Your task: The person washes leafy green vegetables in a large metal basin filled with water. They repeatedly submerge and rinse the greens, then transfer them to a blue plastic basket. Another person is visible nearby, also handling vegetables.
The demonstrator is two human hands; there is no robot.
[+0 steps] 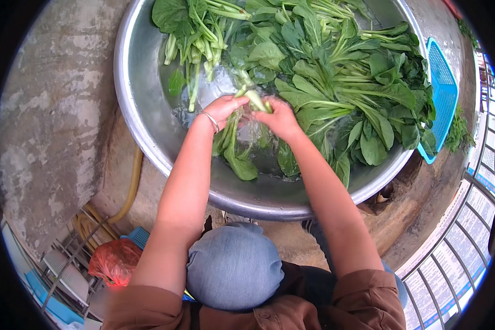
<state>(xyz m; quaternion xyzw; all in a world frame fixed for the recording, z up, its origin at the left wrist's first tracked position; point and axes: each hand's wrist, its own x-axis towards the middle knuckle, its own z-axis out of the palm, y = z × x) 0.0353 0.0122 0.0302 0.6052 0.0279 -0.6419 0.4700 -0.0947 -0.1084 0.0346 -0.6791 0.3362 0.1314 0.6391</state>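
Both my hands are over the water in a large round metal basin [177, 161]. My left hand [222, 108], with a bangle at the wrist, grips a bunch of leafy greens [236, 150] whose leaves hang towards me. Pale stems [255, 101] of the greens pass between the two hands. My right hand [279, 117] has its thumb and fingers closed on the stem ends; splashing water blurs its fingertips. A big heap of leafy greens [313, 78] fills the basin's right and far side. More greens [198, 41] lie at its far left, stems towards me.
A blue plastic basket [443, 99] stands against the basin's right rim, with some green sprigs [458, 132] beside it. At lower left are a yellow hose [132, 185], a red plastic bag [115, 260] and a metal rack [72, 255]. A concrete surface [62, 103] lies left; barred panels [449, 243] bear writing.
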